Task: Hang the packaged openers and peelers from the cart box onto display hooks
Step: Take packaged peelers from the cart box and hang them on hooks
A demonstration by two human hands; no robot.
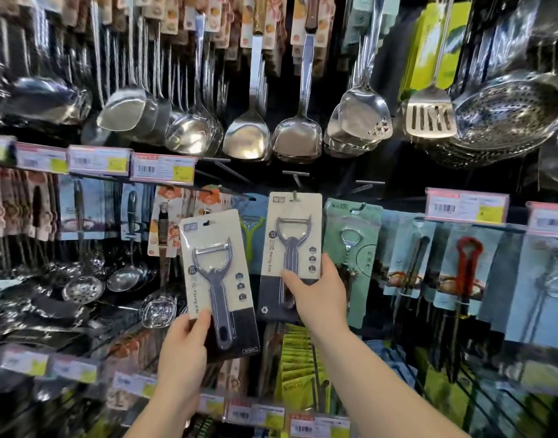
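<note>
My left hand (pixel 184 352) grips the lower edge of a packaged metal peeler (pixel 219 279) on a cream and black card, held tilted in front of the display. My right hand (pixel 318 297) pinches the bottom of a second, identical peeler pack (pixel 291 238). That pack's hang hole sits at a display hook (pixel 295 196). A green packaged bottle opener (pixel 351 248) hangs on the hook just to the right. The cart box is out of view.
Steel ladles and spatulas (pixel 249 134) hang in the row above. A perforated strainer (pixel 511 112) is at upper right. Bare hooks (pixel 366 184) jut out above the packs. Price tags (pixel 162 167) line the rails. Packaged tools (pixel 468 267) hang to the right, green packs (pixel 298 365) below.
</note>
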